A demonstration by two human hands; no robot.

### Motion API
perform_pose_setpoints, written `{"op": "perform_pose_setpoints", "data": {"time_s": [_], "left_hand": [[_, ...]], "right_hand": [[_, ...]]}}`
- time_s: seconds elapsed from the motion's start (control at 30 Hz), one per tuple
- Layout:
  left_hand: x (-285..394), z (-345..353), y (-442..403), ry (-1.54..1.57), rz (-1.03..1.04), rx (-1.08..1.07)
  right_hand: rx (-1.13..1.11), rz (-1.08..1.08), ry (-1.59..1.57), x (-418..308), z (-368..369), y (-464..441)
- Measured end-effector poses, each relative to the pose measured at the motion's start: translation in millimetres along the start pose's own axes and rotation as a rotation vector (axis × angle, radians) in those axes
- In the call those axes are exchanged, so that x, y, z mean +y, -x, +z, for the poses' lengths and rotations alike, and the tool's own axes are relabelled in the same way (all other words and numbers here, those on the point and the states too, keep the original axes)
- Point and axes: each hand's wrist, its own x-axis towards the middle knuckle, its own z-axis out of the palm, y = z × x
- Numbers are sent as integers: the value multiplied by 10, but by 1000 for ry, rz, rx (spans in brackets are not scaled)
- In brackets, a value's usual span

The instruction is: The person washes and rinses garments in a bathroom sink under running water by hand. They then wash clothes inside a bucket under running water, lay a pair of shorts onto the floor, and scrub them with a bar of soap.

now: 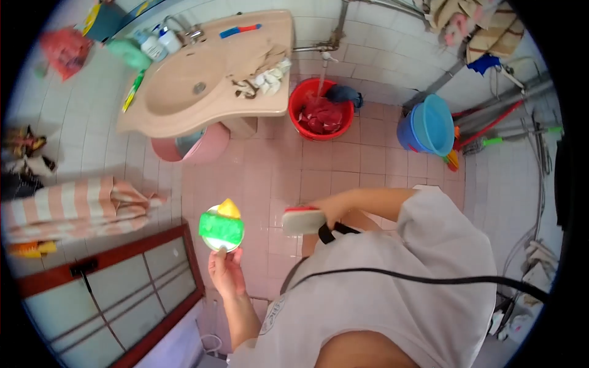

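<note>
My left hand [227, 273] grips the lower rim of a small white dish [216, 246]. On the dish lie a bright green bar of soap [222, 229] and a yellow piece [229, 208] that looks like soap. In my right hand [331, 210] is a scrubbing brush [304, 221] with a red back and pale bristles, held near my body. The fingers of that hand are closed round it and partly hidden. Both hands are above the tiled floor, apart from each other.
Ahead, a red bucket [296, 122] with wet cloth stands under a running tap [326, 56]. A beige washbasin [202, 119] holds bottles, a brush and cloths. A pink tub [211, 144] sits below it. Blue buckets [410, 132] stand right; a framed door [195, 260] is left.
</note>
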Motion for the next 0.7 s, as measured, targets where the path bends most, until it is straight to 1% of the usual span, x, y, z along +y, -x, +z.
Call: {"op": "perform_pose_setpoints", "data": {"time_s": [0.07,0.1,0.13,0.17,0.2,0.23,0.27,0.3,0.33,0.37,0.4,0.47,0.5,0.57,0.6,0.67,0.7], "left_hand": [[-211,161,-318,-52,-76,-97],[-332,228,-458,-77,-113,-144],[-465,369,-563,-79,-130,-149],[-587,492,-640,-104,-184,-211],[-707,608,-713,-130,-234,-274],[-880,652,-810,-113,-255,-363],[-1025,702,-875,-125,-260,-372],[-1182,785,-930,-135,-315,-384],[-1319,867,-953,-146,-372,-391],[-1439,969,-943,-160,-384,-385],[-1548,1060,-925,-180,-396,-383],[-1753,1249,-889,-205,-428,-389],[-1837,1321,-864,-215,-436,-383],[-1976,1479,-861,-194,-445,-412],[-2056,1525,-884,-198,-442,-412],[-2230,1581,-971,-214,-431,-445],[-2296,1645,-997,-217,-429,-446]], "right_hand": [[91,56,127,263,-134,316],[105,62,113,326,-137,437],[212,108,53,410,-146,578],[313,153,-10,526,-107,687],[316,161,-23,723,-78,761],[405,211,-58,935,-42,792],[498,258,-94,1122,-6,790],[510,254,-101,1128,17,826],[609,249,-226,1055,74,885],[701,243,-361,1061,147,933],[701,241,-384,1251,237,932],[784,298,-786,1804,383,941],[779,300,-799,2013,432,974],[1066,386,-839,2356,428,1062],[1065,381,-841,2454,377,1130],[1285,477,-995,2665,236,1259],[1285,474,-997,2866,177,1293]]}}
